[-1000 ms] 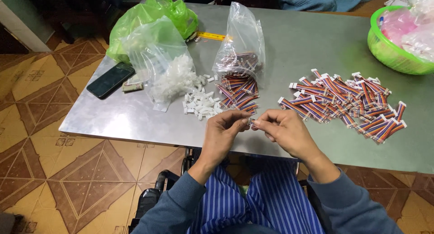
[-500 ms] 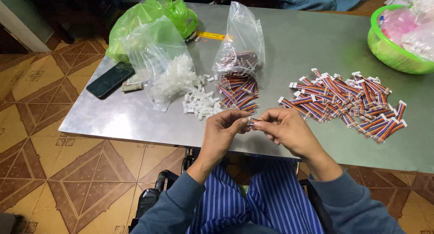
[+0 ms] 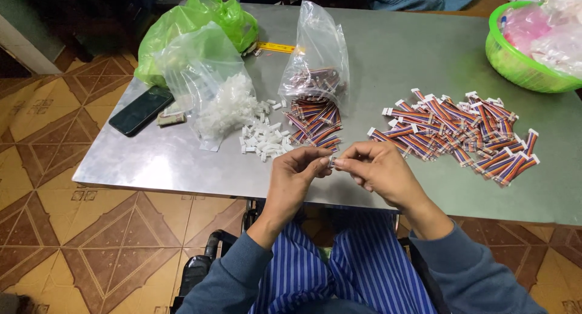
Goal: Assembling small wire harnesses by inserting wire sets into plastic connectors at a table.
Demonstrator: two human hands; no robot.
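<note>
Over the near edge of the grey metal table point(image 3: 182, 162), my left hand point(image 3: 294, 177) and my right hand point(image 3: 379, 171) meet fingertip to fingertip around a small white connector piece point(image 3: 331, 162). Just beyond them lie loose white plastic connectors point(image 3: 262, 139) and a pile of short multicoloured ribbon cables point(image 3: 313, 123) spilling from a clear bag point(image 3: 315, 65). To the right spreads a bigger heap of cables with white ends point(image 3: 454, 129).
A clear bag of white connectors point(image 3: 221, 101) and a green plastic bag point(image 3: 200, 23) sit at the back left, with a black phone point(image 3: 141, 110) beside them. A green basket point(image 3: 521, 59) holding bags stands at the far right. A yellow tape measure point(image 3: 276, 47) lies behind.
Both hands stay pinched together on the small piece, with only slight finger movement. Nothing on the table has moved.
</note>
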